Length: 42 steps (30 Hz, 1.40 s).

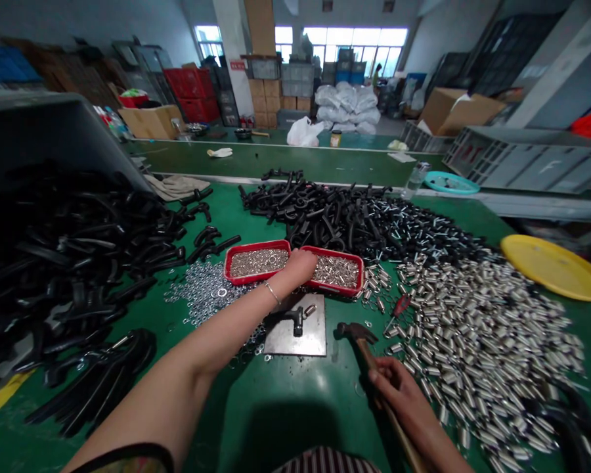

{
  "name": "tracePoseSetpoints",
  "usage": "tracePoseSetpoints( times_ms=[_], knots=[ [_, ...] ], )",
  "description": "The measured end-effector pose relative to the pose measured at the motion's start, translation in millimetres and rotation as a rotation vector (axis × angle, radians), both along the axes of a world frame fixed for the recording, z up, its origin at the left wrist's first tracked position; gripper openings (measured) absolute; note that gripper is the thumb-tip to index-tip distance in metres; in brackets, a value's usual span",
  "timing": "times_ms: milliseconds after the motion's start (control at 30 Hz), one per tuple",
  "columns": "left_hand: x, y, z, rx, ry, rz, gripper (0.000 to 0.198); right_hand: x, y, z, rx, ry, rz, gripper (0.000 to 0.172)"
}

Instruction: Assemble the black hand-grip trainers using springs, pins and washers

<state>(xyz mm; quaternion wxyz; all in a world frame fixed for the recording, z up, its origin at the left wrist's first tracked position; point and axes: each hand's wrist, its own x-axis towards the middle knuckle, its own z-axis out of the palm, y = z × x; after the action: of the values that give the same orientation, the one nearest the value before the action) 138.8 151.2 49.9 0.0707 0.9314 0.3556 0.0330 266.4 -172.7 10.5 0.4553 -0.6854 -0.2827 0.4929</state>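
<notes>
On green workshop table [276,394] — right grip [396,387] tight on hammer [360,336]; left grip [300,263] unreadable.

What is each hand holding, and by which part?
The right hand grips a hammer by its wooden handle. The left hand is in a red tray of small metal parts; whether it holds any cannot be told.

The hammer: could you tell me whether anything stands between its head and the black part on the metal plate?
Nothing visible does. Between the hammer in the right hand and the black part lie only bare metal plate and green mat. The left hand is beyond, at the red trays.
</notes>
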Motion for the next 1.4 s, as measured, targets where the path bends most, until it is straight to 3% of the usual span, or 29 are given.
tracePoseSetpoints(
  times_ms=[133, 267, 400, 500, 567, 633, 733, 800, 933, 1100, 1200, 1267, 1400],
  knots=[
    [4, 8, -6.3, -0.023, -0.013, -0.014, 0.01, -16, 24, -18.4, 0.059, 0.146, -0.089, 0.047],
    [-5, 4, -13.6, -0.025, -0.121, 0.0, 0.013, -15, 47, -31.4, 0.092, 0.095, -0.058, 0.048],
    [-11, 4, -15.1, -0.048, -0.255, 0.065, 0.012, -8, 56, -23.4, 0.142, -0.372, 0.055, 0.039],
    [-28, -4, -12.7, -0.173, -0.506, 0.106, 0.013, -6, 47, -15.4, 0.223, -0.76, 0.147, 0.039],
    [-48, -20, -11.6, -0.318, -0.715, 0.139, 0.013, -8, 38, -16.0, 0.206, -0.863, 0.235, 0.041],
    [-70, -40, -13.0, -0.469, -0.79, 0.183, 0.011, -10, 35, -20.8, 0.167, -0.913, 0.294, 0.041],
    [-96, -69, -22.5, -0.577, -0.72, 0.24, 0.009, -8, 45, -26.4, 0.131, -0.925, 0.282, 0.042],
    [-103, -79, -32.4, -0.556, -0.691, 0.25, 0.008, 0, 59, -23.0, 0.091, -0.796, 0.284, 0.044],
    [-99, -82, -48.1, -0.486, -0.642, 0.26, 0.011, 22, 82, 1.9, -0.065, -0.315, 0.366, 0.038],
    [-95, -82, -48.7, -0.346, -0.536, 0.21, 0.012, 22, 73, 30.9, -0.008, -0.071, 0.372, 0.042],
    [-99, -81, -43.3, -0.16, -0.409, -0.025, 0.015, 12, 64, 35.5, 0.005, -0.131, 0.419, 0.054],
    [-101, -79, -38.2, -0.08, -0.31, -0.152, 0.017, 8, 63, 38.7, 0.099, -0.299, 0.466, 0.05],
    [-105, -80, -30.9, -0.109, -0.248, -0.159, 0.024, 1, 68, 55.1, 0.291, -0.528, 0.44, 0.051]
  ],
)
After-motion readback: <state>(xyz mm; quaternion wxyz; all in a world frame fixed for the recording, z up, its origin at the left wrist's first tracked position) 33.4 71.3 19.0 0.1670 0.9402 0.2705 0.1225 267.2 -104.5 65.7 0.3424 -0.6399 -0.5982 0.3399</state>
